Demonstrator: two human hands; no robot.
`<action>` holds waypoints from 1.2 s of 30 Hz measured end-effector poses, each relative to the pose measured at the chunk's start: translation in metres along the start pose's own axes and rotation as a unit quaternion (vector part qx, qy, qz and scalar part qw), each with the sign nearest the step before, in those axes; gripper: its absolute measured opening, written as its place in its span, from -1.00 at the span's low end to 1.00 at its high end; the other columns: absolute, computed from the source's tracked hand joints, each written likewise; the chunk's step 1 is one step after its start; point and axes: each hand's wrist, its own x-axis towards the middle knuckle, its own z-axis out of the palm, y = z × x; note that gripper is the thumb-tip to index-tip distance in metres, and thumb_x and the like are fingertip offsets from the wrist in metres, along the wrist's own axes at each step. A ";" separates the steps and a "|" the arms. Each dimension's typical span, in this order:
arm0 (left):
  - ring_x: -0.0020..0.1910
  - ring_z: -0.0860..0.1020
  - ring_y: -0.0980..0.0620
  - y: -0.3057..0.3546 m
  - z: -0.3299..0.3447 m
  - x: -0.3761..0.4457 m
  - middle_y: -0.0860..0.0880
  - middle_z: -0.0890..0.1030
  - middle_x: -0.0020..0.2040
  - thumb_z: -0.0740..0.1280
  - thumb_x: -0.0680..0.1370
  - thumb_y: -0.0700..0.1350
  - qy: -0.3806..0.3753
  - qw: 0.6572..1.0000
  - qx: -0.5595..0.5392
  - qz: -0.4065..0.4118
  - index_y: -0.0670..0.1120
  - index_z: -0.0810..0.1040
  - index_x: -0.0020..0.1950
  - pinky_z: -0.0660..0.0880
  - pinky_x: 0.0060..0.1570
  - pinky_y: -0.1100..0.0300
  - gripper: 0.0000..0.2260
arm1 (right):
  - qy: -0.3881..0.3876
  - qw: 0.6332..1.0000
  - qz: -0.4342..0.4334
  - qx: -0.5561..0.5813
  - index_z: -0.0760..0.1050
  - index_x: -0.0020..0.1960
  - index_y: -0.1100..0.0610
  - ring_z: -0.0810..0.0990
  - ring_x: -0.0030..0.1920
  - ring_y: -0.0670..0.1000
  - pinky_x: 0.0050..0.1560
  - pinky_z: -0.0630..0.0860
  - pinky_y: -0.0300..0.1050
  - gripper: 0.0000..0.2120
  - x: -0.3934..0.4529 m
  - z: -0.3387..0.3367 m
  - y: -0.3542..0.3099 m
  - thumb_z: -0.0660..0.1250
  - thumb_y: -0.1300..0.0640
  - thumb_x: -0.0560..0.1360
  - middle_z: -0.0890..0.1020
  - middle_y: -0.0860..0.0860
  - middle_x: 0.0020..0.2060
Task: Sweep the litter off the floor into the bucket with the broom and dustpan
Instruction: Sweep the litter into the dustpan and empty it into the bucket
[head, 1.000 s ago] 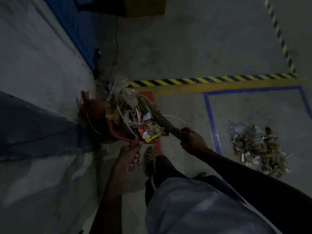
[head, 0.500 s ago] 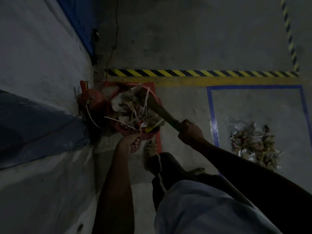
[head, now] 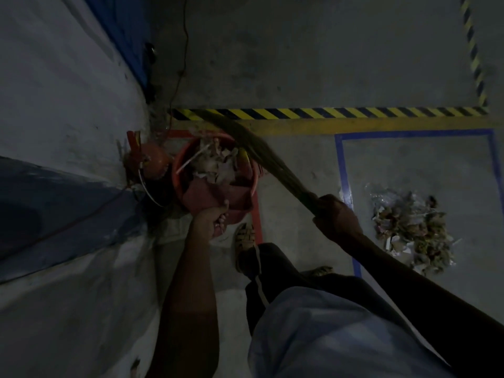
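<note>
An orange-red bucket (head: 178, 170) stands by the wall, holding pale paper litter (head: 211, 162). A red dustpan (head: 215, 196) is tipped over its near rim, and my left hand (head: 210, 218) grips the pan's handle. My right hand (head: 336, 214) grips a straw broom (head: 261, 154); its bristles reach up-left across the bucket's far rim. A pile of litter (head: 411, 230) lies on the floor to the right, inside a blue-taped rectangle.
A red fire extinguisher (head: 148, 159) stands against the wall (head: 60, 105), left of the bucket. Black-and-yellow hazard tape (head: 327, 113) crosses the floor behind. A cable (head: 184, 45) runs down the corner. My sandalled foot (head: 244, 241) stands just below the bucket.
The dustpan has tipped forward and its litter has dropped into the bucket. The broom has swung off the pan, up and to the right.
</note>
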 end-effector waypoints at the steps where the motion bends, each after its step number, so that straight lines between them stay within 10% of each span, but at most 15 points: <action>1: -0.71 0.29 0.23 0.000 0.001 -0.001 0.09 0.35 -0.62 0.36 0.62 0.09 0.001 1.000 0.012 -0.003 -0.11 0.37 -0.30 0.21 -0.69 0.39 -0.59 | 0.007 1.000 -0.001 -0.002 0.50 0.25 0.06 0.38 -0.30 -0.25 -0.39 0.21 -0.44 -0.66 -0.003 -0.001 0.003 0.39 0.17 0.48 0.48 -0.11 -0.07; 9: -0.66 0.31 0.23 -0.032 0.026 -0.008 0.09 0.39 -0.57 0.42 0.57 0.12 -0.004 0.999 0.034 -0.025 -0.07 0.40 -0.30 0.21 -0.65 0.39 -0.61 | 0.020 0.999 0.043 0.010 0.55 0.10 0.19 0.59 -0.12 0.16 -0.25 0.36 -0.15 -0.72 -0.031 -0.004 0.047 0.43 0.16 0.41 0.57 0.09 -0.05; 36: -0.61 0.31 0.06 -0.176 0.225 0.042 -0.07 0.42 -0.47 0.53 0.50 0.07 0.111 0.981 0.018 0.157 -0.13 0.47 -0.26 0.23 -0.51 0.32 -0.64 | -0.023 0.963 0.122 0.238 0.33 0.50 0.15 0.64 -0.12 0.24 -0.14 0.62 0.15 -0.38 -0.048 0.069 0.280 0.41 0.13 0.48 0.63 0.22 -0.04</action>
